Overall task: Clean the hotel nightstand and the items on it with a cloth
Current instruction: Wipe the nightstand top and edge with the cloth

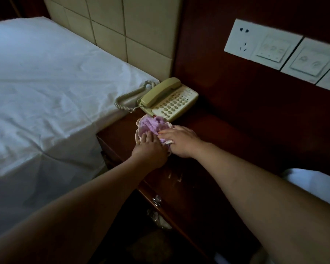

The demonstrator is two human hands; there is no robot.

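Note:
A bunched purple cloth (151, 124) with a pale trim lies on the dark wooden nightstand (208, 134), just in front of a beige telephone (171, 103). My left hand (149, 149) rests on the cloth's near left side, fingers stretched over it. My right hand (181, 142) holds the cloth's right part, its fingers curled over a fold. The phone's handset sits in its cradle, and its coiled cord (130, 98) loops to the left toward the bed.
A bed with a white sheet (46, 92) stands close on the left, with a padded headboard (122, 29) behind. White sockets and switch plates (274, 48) are on the wood wall panel. A metal drawer handle (157, 200) shows on the nightstand's front.

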